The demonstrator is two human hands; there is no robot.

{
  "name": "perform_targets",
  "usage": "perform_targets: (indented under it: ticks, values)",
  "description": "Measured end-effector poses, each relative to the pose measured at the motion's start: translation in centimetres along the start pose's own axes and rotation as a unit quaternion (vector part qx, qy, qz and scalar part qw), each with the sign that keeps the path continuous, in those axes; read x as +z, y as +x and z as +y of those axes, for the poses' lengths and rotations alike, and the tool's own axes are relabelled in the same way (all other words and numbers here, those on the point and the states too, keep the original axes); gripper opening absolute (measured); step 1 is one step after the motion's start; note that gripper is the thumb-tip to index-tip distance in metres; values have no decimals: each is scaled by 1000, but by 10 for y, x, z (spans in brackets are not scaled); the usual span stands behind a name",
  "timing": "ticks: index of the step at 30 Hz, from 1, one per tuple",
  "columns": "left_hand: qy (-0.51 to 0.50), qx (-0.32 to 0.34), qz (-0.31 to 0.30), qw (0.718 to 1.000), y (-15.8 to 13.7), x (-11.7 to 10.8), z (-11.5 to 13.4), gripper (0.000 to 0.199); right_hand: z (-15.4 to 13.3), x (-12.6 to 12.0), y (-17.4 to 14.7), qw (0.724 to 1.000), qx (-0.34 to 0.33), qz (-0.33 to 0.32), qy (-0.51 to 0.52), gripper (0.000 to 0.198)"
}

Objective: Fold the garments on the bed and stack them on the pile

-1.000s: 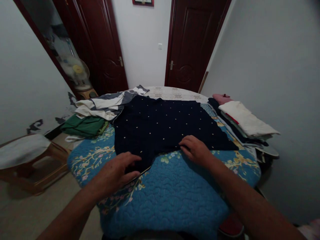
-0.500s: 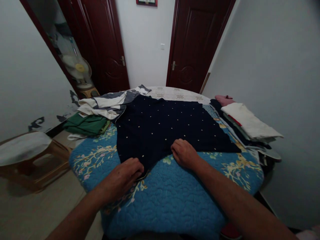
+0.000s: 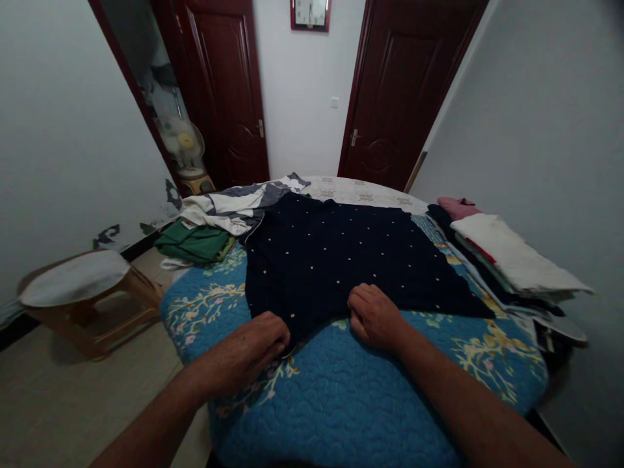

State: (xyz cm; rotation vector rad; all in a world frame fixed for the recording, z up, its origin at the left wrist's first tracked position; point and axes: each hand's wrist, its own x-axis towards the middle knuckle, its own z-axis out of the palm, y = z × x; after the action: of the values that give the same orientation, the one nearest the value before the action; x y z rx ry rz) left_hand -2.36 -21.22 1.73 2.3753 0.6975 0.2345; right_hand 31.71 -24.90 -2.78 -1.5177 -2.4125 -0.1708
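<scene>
A navy shirt [image 3: 361,247] with small white dots lies spread out on a blue floral quilted cover [image 3: 331,403]. At the near left corner of the shirt, by what looks like a sleeve end, my left hand [image 3: 266,341] is closed on the cloth. My right hand [image 3: 373,315] has its fingers curled onto the shirt's near edge, around the middle. The fingertips of both hands are partly hidden.
Left of the shirt lie a grey-and-white garment [image 3: 229,205] and a folded green garment [image 3: 195,242]. Folded clothes [image 3: 517,253] are stacked at the right edge. A stool [image 3: 88,292] stands on the floor at left.
The camera view has shifted left and up a little, so everything appears lower and further right. Both hands keep their places on the shirt, which lies as before.
</scene>
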Motion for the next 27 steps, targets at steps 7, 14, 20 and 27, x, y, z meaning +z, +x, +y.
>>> perform_targets:
  ticks: [7, 14, 20, 27]
  values:
    - [-8, -113, 160, 981, 9, -19, -30, 19, 1, -3, -4, 999, -7, -22, 37, 17]
    - [-149, -323, 361, 862, 57, -77, -126, 44, -1, 6, -1, 998, -45, 1, 31, 20]
    - [-265, -352, 339, 832, 102, -103, -149, 29, 1, 7, -3, 995, -54, 26, 78, 20]
    - [-226, -343, 349, 842, 118, -95, -171, 57, -1, 6, -1, 992, -42, 35, 115, 20]
